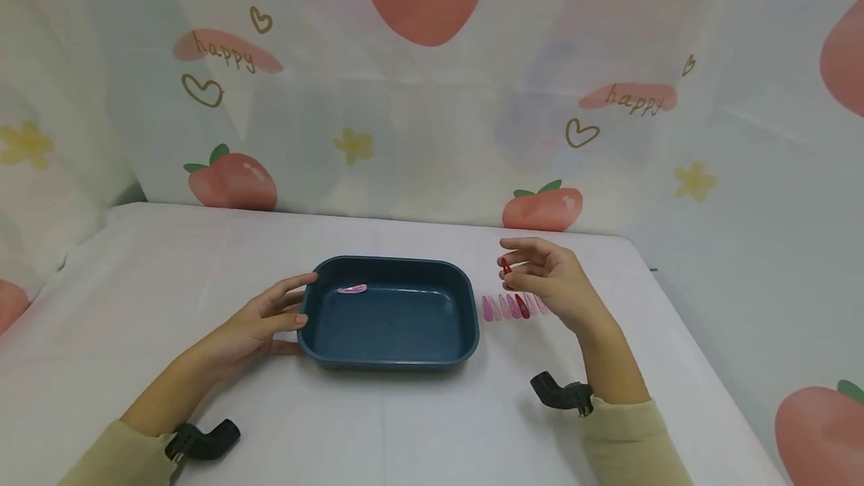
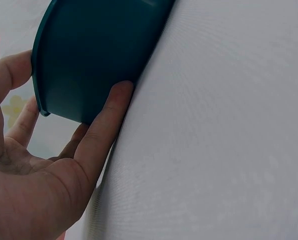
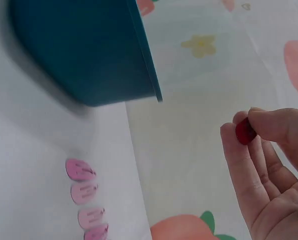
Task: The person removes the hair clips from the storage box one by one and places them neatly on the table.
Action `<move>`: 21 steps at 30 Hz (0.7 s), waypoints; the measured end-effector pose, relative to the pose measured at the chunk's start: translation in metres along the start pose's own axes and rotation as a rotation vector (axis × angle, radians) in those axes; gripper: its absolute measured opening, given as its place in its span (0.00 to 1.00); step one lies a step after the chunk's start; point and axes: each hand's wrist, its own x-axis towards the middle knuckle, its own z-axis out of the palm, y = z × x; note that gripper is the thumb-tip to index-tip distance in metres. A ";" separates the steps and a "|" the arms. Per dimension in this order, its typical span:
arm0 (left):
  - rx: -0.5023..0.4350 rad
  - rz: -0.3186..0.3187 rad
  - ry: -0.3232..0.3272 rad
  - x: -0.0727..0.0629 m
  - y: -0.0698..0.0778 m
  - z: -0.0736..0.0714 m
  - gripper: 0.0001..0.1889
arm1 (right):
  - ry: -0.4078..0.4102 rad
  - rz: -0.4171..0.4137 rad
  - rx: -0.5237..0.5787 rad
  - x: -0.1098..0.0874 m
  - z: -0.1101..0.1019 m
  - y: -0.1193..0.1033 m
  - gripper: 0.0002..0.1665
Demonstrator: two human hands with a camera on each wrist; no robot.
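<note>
My right hand (image 1: pixel 550 276) pinches a red hair clip (image 3: pixel 245 131) between thumb and fingertips, raised above the table to the right of a dark teal tray (image 1: pixel 391 364). Under that hand, a row of several hair clips (image 1: pixel 498 308) in pinks and reds lies on the cloth, partly hidden by the hand. Inside the tray, toward its back left, lies one pink hair clip (image 1: pixel 352 289). My left hand (image 1: pixel 259 325) rests with extended, spread fingers against the tray's left end. In the left wrist view, fingertips touch the outer wall and rim of the tray (image 2: pixel 89 55).
A white cloth (image 1: pixel 405 433) covers the table. Behind it hangs a pale backdrop (image 1: pixel 432 118) printed with peaches, flowers and hearts. A black wrist camera (image 1: pixel 202 441) sits on the left wrist, another black wrist camera (image 1: pixel 563 394) on the right.
</note>
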 end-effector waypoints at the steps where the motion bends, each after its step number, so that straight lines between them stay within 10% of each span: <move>1: 0.000 -0.002 0.001 0.000 0.000 0.000 0.35 | 0.013 0.000 -0.006 0.000 -0.002 0.001 0.28; 21: 0.011 0.007 -0.007 -0.001 0.001 0.000 0.34 | 0.179 0.096 -0.041 -0.002 -0.034 0.035 0.22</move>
